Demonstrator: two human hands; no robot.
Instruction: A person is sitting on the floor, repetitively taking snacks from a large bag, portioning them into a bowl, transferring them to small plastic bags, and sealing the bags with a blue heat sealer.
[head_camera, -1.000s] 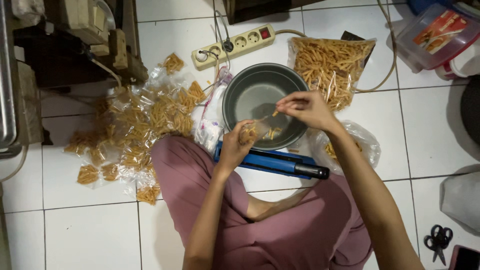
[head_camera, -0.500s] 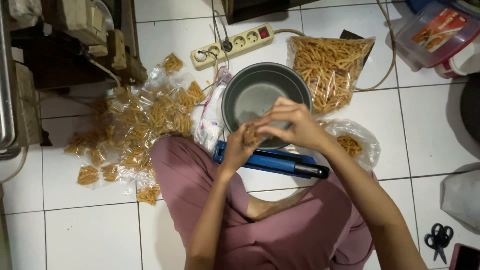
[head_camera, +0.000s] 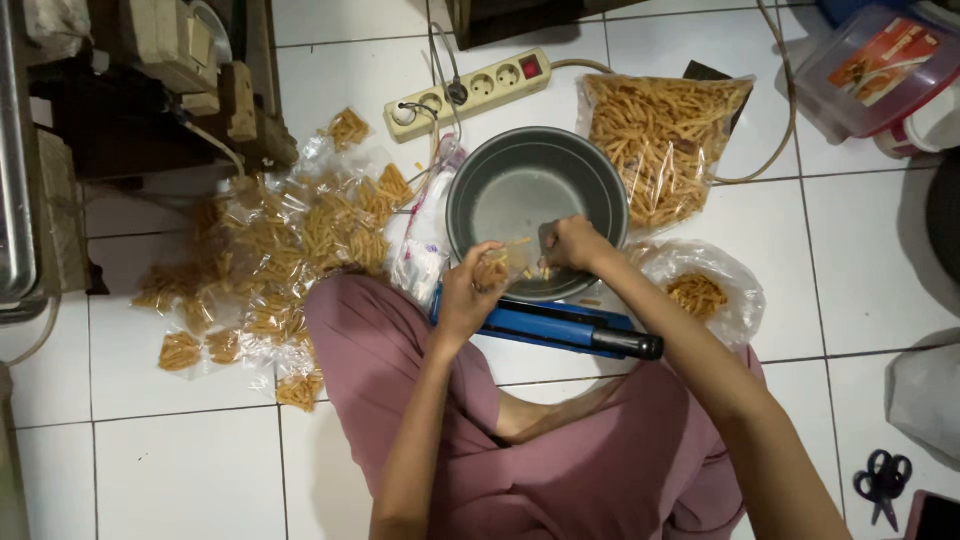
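Person sits on tiled floor (head_camera: 180, 470), legs crossed, working over a grey pan (head_camera: 535, 205).

Left hand (head_camera: 470, 290): grip closed around a small clear bag (head_camera: 490, 270) part-filled with yellow snack sticks, held at the pan's 7 o'clock rim. Bag mouth seems to face up and toward the right hand; its long axis looks roughly upright, tilted toward 1 o'clock, though the fingers hide most of it.

Right hand (head_camera: 570, 243): fingers pinched together on what looks like a small scoop or a few sticks, low inside the pan at about 5 o'clock, just beside the bag. Exactly what it holds I cannot tell.

Doing the fill well, as I judge it: keep the bag mouth open and over the pan so spills land inside; feed sticks lengthwise along the bag's axis so they don't snap or jam across the mouth; keep the top of the bag clean.

Around:
- blue sealer (head_camera: 560, 328) lies on the floor just below the pan, long axis running 10 to 4 o'clock, black end at right.
- big bag of sticks (head_camera: 660, 140) at the pan's 2 o'clock.
- pile of filled packets (head_camera: 290, 250) at 9 o'clock.
- power strip (head_camera: 470, 92) at 11 o'clock.
- scissors (head_camera: 882, 480) well apart, lower right.
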